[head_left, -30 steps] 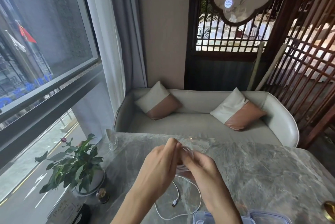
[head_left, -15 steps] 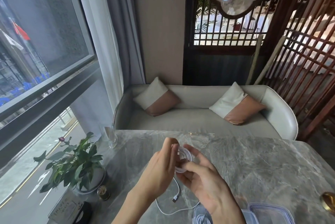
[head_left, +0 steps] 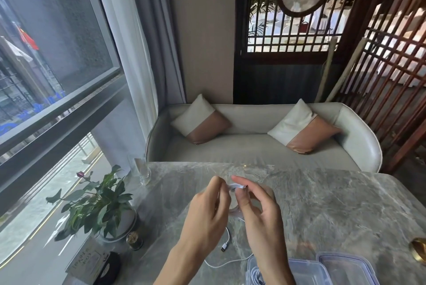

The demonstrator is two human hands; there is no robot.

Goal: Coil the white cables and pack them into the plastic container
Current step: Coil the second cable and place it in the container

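Note:
Both my hands are raised over the marble table (head_left: 334,204), holding a white cable (head_left: 236,186) between them. My left hand (head_left: 207,211) pinches the cable's coiled part from the left; my right hand (head_left: 258,213) holds it from the right, thumb and forefinger on the loops. The cable's loose tail (head_left: 228,238) hangs down to the table and ends in a plug near my wrists. A clear plastic container (head_left: 306,271) stands at the near edge, with white cable coiled inside it. My right forearm hides part of it.
The container's clear lid (head_left: 348,268) lies to its right. A potted plant (head_left: 96,204), a small dark jar (head_left: 134,240) and a glass (head_left: 144,171) stand at the table's left. A brass object (head_left: 418,250) sits at the right edge. A sofa (head_left: 253,146) lies beyond the table.
My hands have drawn slightly apart and turned the coil. More of the tail has been taken up. The view has tilted down, showing more of the container.

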